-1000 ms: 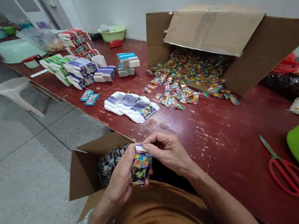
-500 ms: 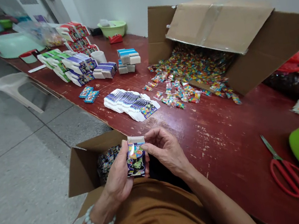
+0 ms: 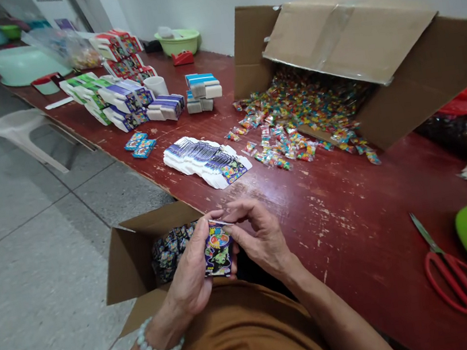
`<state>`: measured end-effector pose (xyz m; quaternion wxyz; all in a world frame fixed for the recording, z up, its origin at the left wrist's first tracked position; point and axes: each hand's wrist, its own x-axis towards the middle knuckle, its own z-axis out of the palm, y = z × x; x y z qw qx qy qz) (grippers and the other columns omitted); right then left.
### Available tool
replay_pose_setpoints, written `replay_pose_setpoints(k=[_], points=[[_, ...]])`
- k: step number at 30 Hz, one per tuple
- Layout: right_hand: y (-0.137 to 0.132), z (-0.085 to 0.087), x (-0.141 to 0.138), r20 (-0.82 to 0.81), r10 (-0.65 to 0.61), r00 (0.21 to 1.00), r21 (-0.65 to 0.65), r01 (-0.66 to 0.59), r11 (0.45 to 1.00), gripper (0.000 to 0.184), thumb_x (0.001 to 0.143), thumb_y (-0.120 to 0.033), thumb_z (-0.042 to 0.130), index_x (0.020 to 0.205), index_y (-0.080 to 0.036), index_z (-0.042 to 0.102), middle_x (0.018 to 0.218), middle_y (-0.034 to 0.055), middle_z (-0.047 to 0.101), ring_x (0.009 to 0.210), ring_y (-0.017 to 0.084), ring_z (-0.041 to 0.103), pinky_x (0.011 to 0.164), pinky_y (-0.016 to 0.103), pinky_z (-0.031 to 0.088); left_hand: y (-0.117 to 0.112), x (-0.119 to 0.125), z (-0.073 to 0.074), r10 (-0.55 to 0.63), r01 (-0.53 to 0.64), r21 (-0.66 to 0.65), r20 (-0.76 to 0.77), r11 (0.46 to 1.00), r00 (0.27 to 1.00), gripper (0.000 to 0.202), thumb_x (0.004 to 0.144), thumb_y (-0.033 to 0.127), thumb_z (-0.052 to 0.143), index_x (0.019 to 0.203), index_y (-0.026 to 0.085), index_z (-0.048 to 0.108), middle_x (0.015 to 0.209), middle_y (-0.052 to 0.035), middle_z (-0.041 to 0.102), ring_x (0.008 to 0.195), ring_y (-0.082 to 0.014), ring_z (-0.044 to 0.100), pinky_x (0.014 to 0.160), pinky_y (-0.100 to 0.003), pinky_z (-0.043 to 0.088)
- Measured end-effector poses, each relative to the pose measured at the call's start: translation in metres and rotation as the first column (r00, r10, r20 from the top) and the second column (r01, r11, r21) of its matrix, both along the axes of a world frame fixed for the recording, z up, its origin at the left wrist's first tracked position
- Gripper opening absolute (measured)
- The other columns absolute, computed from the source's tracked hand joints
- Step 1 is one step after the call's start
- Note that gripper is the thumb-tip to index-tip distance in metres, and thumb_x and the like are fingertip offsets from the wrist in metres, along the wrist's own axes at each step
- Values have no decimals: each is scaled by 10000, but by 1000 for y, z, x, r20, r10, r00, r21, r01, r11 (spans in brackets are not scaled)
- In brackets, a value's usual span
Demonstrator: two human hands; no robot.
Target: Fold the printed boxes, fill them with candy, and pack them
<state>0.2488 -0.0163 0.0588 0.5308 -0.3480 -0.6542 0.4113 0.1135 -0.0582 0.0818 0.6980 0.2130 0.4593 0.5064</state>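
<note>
Dark printed small box point(image 3: 218, 252) held in left hand point(image 3: 195, 276) grip; right hand point(image 3: 260, 241) fingertips pinch its top flap.

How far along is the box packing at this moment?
Done: closed small boxes fill the open carton at the table edge. In hand: the left hand holds a dark printed box while the right hand presses its top flap. Left: a fanned stack of flat boxes and spilled candy packets.
</note>
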Motion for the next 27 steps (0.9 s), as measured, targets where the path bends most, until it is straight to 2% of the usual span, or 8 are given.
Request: replay_pose_setpoints(k=[3, 7, 11, 14, 16, 20, 25, 27], points=[[0, 2, 4, 101, 63, 993, 50, -68, 996, 70, 904, -254, 671, 927, -233, 734, 882, 37, 700, 848, 170, 657, 765, 309, 541, 0, -1, 2, -30, 30, -18, -12, 999, 999, 636, 891, 611, 582, 1409, 260, 471, 698, -7, 678, 453, -174, 596, 364, -254, 484], [3, 3, 5, 63, 113, 992, -208, -98, 973, 107, 868, -310, 703, 837, -208, 711, 811, 18, 657, 658, 123, 608, 569, 238, 505, -1, 0, -1, -57, 57, -6, -45, 998, 997, 666, 909, 628, 535, 1435, 226, 461, 675, -20, 669, 453, -172, 584, 373, -254, 486], [8, 5, 2, -99, 186, 978, -405, -210, 890, 147, 826, -334, 722, 815, -192, 688, 782, 10, 683, 535, 103, 586, 480, 230, 482, -1, 1, -6, -40, 46, 68, -87, 997, 995, 705, 894, 656, 541, 1429, 198, 498, 684, -28, 668, 455, -156, 566, 383, -242, 478], [10, 7, 1, -184, 201, 962, -486, -267, 832, 201, 819, -379, 725, 792, -189, 667, 704, 3, 683, 514, 119, 590, 467, 241, 483, -1, 0, -8, -66, 73, 79, -89, 994, 994, 718, 887, 665, 547, 1435, 202, 509, 691, -31, 670, 450, -147, 560, 385, -236, 474], [9, 8, 3, -144, 196, 970, -457, -241, 856, 196, 822, -371, 732, 785, -188, 674, 716, 6, 684, 562, 123, 603, 524, 251, 502, -1, -1, -8, -70, 77, 69, -102, 995, 992, 708, 893, 656, 546, 1438, 204, 509, 683, -38, 673, 469, -155, 569, 380, -228, 473], [7, 4, 9, 30, 211, 977, -268, -195, 943, 199, 894, -367, 673, 785, -202, 694, 829, 22, 673, 705, 132, 617, 660, 273, 518, 0, -1, -7, -86, 86, -7, -87, 996, 992, 670, 933, 620, 500, 1479, 235, 456, 638, -35, 662, 453, -160, 565, 364, -227, 479], [4, -5, 9, 195, 193, 962, -96, -177, 980, 83, 903, -311, 669, 941, -238, 671, 974, 34, 654, 901, 173, 636, 813, 329, 535, 3, -2, -6, -52, 51, -25, -9, 998, 999, 582, 941, 574, 520, 1432, 261, 501, 765, -35, 683, 420, -146, 569, 336, -247, 485], [3, -6, 7, 268, 166, 949, -25, -165, 986, 285, 838, -363, 751, 1074, -254, 635, 1150, 69, 619, 1093, 224, 608, 931, 392, 526, 5, -3, -6, -10, 10, -25, 26, 1000, 1000, 479, 964, 506, 524, 1380, 268, 543, 855, -45, 701, 482, -149, 618, 385, -248, 524]])
